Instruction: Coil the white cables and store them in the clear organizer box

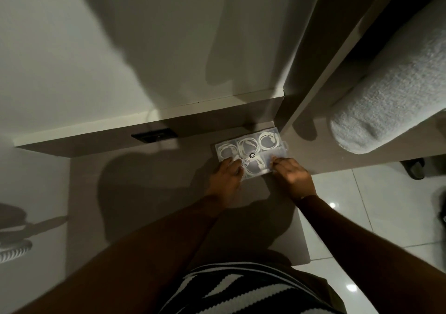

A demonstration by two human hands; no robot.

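**Organizer box on the desk, both hands at its near edge**

We see the clear organizer box [251, 153] lying flat on the grey-brown desk [149, 181], in the far right corner, close to the raised back ledge [149, 118] and the upright panel on the right. Its lid appears to be down; a small latch tab projects from the right end. A round black sticker and a white barcode label sit on its top surface.

We count coiled white cables [268, 140] in the three far compartments, one coil per compartment. A fourth coil shows in the near middle compartment. The near right compartment shows no clear coil; the near left one is covered by fingers.

Our left hand [225, 175] rests on the near left corner of the box, fingers curled down onto the lid. Our right hand [290, 175] presses on the near right corner, fingers bent, tips on the box edge. Neither hand encloses any object; both bear on the box.

A dark socket plate [154, 136] sits in the desk surface to the left of the box, well apart. A rolled grey towel [391, 96] lies on the shelf to the right.
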